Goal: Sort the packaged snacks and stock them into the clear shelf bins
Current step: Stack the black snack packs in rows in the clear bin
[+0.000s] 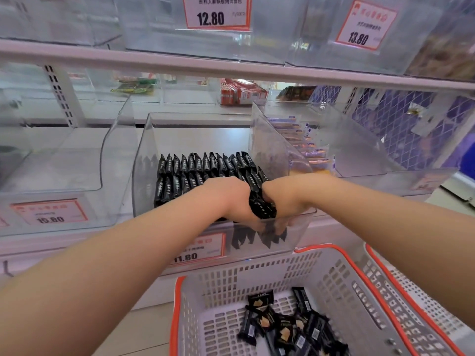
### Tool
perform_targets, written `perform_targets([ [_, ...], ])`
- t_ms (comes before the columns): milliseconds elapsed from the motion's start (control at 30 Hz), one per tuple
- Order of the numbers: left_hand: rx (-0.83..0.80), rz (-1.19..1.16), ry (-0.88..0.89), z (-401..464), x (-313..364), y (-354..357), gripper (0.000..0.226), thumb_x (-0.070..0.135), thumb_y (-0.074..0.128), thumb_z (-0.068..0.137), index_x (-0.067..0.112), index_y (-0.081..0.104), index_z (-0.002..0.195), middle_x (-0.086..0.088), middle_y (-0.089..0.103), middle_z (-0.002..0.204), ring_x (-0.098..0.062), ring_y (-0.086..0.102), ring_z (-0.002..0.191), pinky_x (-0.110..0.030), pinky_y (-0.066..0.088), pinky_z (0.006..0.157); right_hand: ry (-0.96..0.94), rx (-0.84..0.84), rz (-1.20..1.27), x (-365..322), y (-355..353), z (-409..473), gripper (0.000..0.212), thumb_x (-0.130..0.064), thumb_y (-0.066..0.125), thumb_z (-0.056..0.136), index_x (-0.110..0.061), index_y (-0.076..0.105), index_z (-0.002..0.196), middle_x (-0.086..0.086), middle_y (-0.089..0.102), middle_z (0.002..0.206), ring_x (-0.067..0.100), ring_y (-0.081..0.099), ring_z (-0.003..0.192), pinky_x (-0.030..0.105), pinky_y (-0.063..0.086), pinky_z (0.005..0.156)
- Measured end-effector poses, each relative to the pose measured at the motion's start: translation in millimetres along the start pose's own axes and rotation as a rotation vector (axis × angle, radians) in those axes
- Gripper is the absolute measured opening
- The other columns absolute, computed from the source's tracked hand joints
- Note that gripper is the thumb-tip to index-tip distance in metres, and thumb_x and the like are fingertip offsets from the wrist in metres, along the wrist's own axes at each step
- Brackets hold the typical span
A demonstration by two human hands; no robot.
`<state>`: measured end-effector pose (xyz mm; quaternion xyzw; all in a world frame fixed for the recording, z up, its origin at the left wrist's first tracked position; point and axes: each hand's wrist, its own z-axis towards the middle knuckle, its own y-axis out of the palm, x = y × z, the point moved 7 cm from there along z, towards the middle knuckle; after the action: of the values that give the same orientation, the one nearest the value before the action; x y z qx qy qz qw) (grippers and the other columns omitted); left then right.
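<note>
A clear shelf bin in the middle holds rows of upright black snack packets. Both hands reach into its front right corner. My left hand and my right hand press from either side on a bunch of black packets held between them, standing on end behind the bin's front wall. The fingertips are hidden low behind that wall. Below, a white basket with an orange rim contains several loose black packets with gold squares on them.
An empty clear bin stands to the left with a 15.80 tag. To the right, another clear bin holds pale packets. The shelf above carries bins with price tags. A second basket sits at the right.
</note>
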<state>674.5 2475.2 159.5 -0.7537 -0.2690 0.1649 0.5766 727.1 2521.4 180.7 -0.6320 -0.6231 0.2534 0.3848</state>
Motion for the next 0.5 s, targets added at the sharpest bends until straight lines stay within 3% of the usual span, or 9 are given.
perform_targets([
  [100, -0.048, -0.060, 0.016, -3, -3, -1, 0.061, 0.074, 0.064, 0.059, 0.020, 0.056, 0.088, 0.004, 0.059, 0.082, -0.017, 0.056, 0.075, -0.029, 0.048, 0.069, -0.016, 0.152, 0.071, 0, -4, 0, 0.047, -0.031, 0.074, 0.077, -0.010, 0.053, 0.113, 0.007, 0.063, 0.108, 0.024, 0.057, 0.089, 0.026, 0.039, 0.067],
  [167, -0.051, -0.060, 0.002, -2, -3, 0, 0.069, 0.079, 0.061, 0.057, 0.020, 0.056, 0.094, 0.003, 0.060, 0.087, -0.019, 0.057, 0.080, -0.030, 0.050, 0.075, 0.001, 0.200, 0.088, -1, -6, 0, 0.043, -0.027, 0.072, 0.079, -0.008, 0.051, 0.112, 0.008, 0.061, 0.106, 0.027, 0.058, 0.095, 0.027, 0.038, 0.067],
  [233, -0.009, 0.006, -0.016, -2, -1, 0, 0.070, 0.081, 0.058, 0.057, 0.021, 0.056, 0.093, 0.002, 0.058, 0.086, -0.022, 0.056, 0.081, -0.031, 0.049, 0.074, 0.028, 0.212, 0.048, 0, -7, 1, 0.023, -0.022, 0.068, 0.082, -0.008, 0.053, 0.091, 0.004, 0.056, 0.084, 0.027, 0.056, 0.083, 0.026, 0.036, 0.055],
  [300, 0.046, 0.054, -0.042, -1, 1, -1, 0.069, 0.082, 0.055, 0.059, 0.021, 0.057, 0.092, 0.001, 0.053, 0.084, -0.024, 0.054, 0.080, -0.031, 0.047, 0.070, 0.061, 0.196, 0.031, 3, -7, 0, 0.028, -0.017, 0.062, 0.086, -0.011, 0.042, 0.067, 0.002, 0.044, 0.065, 0.022, 0.045, 0.062, 0.023, 0.028, 0.043],
  [333, 0.069, 0.057, -0.056, 0, 1, -1, 0.069, 0.082, 0.052, 0.061, 0.022, 0.059, 0.094, 0.001, 0.052, 0.084, -0.025, 0.054, 0.081, -0.031, 0.045, 0.069, 0.056, 0.173, 0.026, 3, -7, -3, 0.030, -0.016, 0.060, 0.087, -0.011, 0.041, 0.064, 0.002, 0.042, 0.063, 0.021, 0.041, 0.059, 0.023, 0.026, 0.041],
  [433, 0.111, 0.062, -0.088, 0, 0, -3, 0.057, 0.077, 0.047, 0.069, 0.023, 0.054, 0.086, 0.001, 0.053, 0.085, -0.024, 0.051, 0.080, -0.031, 0.042, 0.068, 0.013, 0.182, 0.109, 7, -11, -16, 0.011, -0.012, 0.055, 0.089, -0.003, 0.061, 0.090, 0.008, 0.063, 0.085, 0.023, 0.049, 0.068, 0.026, 0.035, 0.049],
  [500, 0.114, 0.071, -0.093, -1, -1, -3, 0.051, 0.071, 0.047, 0.074, 0.021, 0.048, 0.081, 0.001, 0.052, 0.084, -0.023, 0.048, 0.077, -0.031, 0.041, 0.067, 0.003, 0.279, 0.318, 15, -18, -29, 0.021, -0.007, 0.052, 0.088, 0.000, 0.062, 0.105, 0.014, 0.068, 0.097, 0.027, 0.062, 0.076, 0.025, 0.047, 0.060],
])
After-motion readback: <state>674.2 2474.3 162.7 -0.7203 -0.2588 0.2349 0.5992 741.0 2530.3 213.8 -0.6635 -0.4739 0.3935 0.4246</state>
